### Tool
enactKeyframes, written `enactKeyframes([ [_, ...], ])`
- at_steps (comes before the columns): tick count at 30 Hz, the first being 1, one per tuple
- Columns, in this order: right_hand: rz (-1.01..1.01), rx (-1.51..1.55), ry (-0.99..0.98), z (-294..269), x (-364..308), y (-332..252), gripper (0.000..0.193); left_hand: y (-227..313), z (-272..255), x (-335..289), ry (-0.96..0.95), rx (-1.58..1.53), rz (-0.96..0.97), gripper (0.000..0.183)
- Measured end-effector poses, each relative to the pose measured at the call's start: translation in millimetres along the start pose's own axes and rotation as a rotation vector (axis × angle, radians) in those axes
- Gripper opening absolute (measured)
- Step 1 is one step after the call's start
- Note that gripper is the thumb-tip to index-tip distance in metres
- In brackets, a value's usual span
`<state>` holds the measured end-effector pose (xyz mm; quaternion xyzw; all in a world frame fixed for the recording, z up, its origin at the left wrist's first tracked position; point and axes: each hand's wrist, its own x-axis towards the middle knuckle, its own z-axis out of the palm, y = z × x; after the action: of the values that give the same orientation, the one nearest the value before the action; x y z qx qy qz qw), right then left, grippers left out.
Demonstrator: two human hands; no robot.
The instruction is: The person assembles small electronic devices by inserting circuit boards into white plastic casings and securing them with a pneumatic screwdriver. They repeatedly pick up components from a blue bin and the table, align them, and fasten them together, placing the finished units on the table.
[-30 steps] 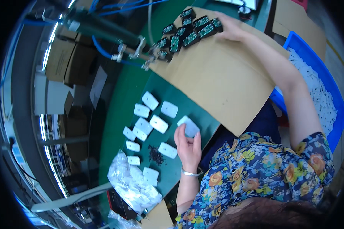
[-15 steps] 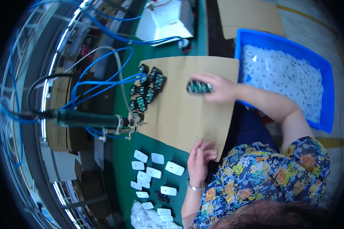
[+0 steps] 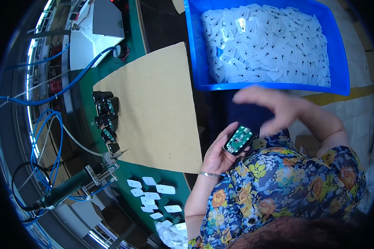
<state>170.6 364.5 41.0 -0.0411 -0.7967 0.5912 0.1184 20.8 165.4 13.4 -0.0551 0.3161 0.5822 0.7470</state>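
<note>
My left hand [image 3: 222, 155], with a bracelet at its wrist, holds a black plastic case with a green circuit board [image 3: 240, 139] in front of the floral shirt. The board faces up, and my fingers are round the case's edge. My right hand [image 3: 276, 108] is raised beside it, blurred, with thumb and fingers spread and nothing seen in them. It is just below the near edge of a blue bin [image 3: 274, 86] filled with white translucent pieces [image 3: 270, 45]. More black cases with circuit boards [image 3: 108, 120] stand clustered at the left edge of a cardboard sheet [image 3: 158, 103].
A green power screwdriver [image 3: 66, 186] hangs at the left, its tip near the cardboard. White rectangular covers [image 3: 165, 189] lie on the green mat [image 3: 137, 171], near a clear plastic bag [image 3: 170, 235]. An open white box [image 3: 95, 45] stands at the back left.
The circuit-board case has passed from my right hand over the cardboard into my left hand. My right hand has let go and moved toward the blue bin. The view has shifted right.
</note>
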Motion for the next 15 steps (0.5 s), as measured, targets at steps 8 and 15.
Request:
enactKeyframes([
  [8,0.726,-0.996,0.859,-154.0,-42.4,210.6,0.058,6.9,6.0,-24.7,-0.035,0.111,0.170,0.059],
  [15,1.025,-1.266,0.795,-185.6,-10.0,216.5,0.081,5.4,13.3,-29.4,-0.009,0.205,0.173,0.058],
])
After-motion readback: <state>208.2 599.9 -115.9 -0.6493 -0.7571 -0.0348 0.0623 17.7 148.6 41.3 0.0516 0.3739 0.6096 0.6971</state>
